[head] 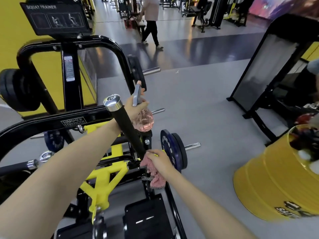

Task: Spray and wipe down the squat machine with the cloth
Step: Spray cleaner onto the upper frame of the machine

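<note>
Squat machine (73,121), black tube steel with yellow cast links, fills the view from 6 to 11 o'clock. Its raised handle (128,130) is a black foam-sleeved bar capped in polished chrome. My right hand (159,161) is clenched round a pink, nubbly cloth (155,178) and holds it against the foot of that handle, just below centre. The cloth's grey-checked edge hangs loose under my fist. My left hand (133,107), at dead centre behind the handle, is wrapped round the neck of a spray bottle (144,120). The bottle has a clear, ribbed pink body and a grey trigger head that points up toward 12 o'clock.

A blue-rimmed weight plate (168,149) sits on a chrome peg just beside my right hand, on its 3 o'clock side. Thick black plates (15,90) are stacked at 9 o'clock. A black placard (55,16) lettered "SQUAT TRAINER" stands at 11 o'clock before a flat yellow wall (13,40).

The floor (198,109) is smooth matte grey, with a darker, glossy band across 12 to 1 o'clock. A ribbed yellow steel drum (269,183) stands at 4 o'clock, its contents blurred. A black-framed grey panel (262,71) leans at 2 o'clock. A person (151,21) walks the aisle at 12 o'clock among more black machines.
</note>
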The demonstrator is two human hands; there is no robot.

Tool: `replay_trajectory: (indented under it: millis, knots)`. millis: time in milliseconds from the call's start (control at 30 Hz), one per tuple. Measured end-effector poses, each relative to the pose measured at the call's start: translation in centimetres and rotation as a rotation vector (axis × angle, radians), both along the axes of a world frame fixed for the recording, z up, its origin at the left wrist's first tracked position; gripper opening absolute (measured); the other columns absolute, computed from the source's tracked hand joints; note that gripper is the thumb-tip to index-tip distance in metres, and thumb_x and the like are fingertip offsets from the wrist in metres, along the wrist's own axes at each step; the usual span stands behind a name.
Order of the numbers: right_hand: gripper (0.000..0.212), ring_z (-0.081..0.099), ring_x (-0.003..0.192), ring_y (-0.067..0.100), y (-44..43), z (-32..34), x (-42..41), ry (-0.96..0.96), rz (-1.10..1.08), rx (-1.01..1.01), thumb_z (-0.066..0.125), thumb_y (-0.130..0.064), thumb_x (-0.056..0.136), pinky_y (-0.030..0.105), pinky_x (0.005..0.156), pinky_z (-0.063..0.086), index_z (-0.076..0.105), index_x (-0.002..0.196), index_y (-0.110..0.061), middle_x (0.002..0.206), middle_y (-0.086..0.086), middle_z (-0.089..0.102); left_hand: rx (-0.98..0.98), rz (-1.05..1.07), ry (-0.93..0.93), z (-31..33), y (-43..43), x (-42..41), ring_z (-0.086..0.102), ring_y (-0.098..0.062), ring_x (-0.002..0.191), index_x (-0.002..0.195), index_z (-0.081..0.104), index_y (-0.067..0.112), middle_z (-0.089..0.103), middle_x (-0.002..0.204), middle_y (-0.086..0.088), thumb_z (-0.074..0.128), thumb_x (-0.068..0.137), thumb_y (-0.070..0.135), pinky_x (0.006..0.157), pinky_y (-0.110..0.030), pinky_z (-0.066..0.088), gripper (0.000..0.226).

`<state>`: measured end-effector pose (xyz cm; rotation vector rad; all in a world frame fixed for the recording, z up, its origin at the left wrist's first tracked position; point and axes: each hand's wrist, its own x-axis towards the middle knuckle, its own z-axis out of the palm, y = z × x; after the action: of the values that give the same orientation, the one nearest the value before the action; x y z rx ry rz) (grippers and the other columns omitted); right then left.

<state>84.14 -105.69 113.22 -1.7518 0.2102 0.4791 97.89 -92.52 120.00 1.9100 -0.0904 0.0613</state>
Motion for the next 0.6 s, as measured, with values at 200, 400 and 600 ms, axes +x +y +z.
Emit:
replay_trajectory:
  millis: [200,400,600]
  knots:
    - [0.03,0.062,0.108,0.029,-0.1,-0.7,0.7,-0.001,-0.006,0.013,0.053,-0.026,0.096,0.014,0.061,0.046,0.062,0.121,-0.012,0.114,0.009,0.067,0.195,-0.228,0.103,0.3,0.1,1.2,0.061,-0.004,0.081,0.121,0.048,0.009,0.061,0.101,-0.006,0.07,0.085,0.009,0.079,-0.024,0.046,0.043]
    - [0.03,0.063,0.105,0.034,-0.3,-0.9,0.6,0.022,0.003,0.036,0.052,-0.026,0.097,0.038,0.082,0.05,0.061,0.121,-0.01,0.114,0.013,0.066,0.177,-0.207,0.089,-0.1,0.0,0.8,0.056,-0.008,0.088,0.124,0.045,0.01,0.057,0.112,-0.005,0.066,0.088,0.011,0.075,-0.014,0.046,0.042]
    - [0.029,0.059,0.052,0.02,-0.6,-2.2,0.5,0.07,-0.012,0.075,0.053,-0.029,0.096,0.028,0.05,0.048,0.063,0.11,-0.006,0.076,0.009,0.065,0.239,-0.246,0.117,0.0,0.5,1.0,0.056,-0.007,0.083,0.122,0.041,0.016,0.056,0.098,0.0,0.068,0.087,0.015,0.077,-0.017,0.047,0.044]
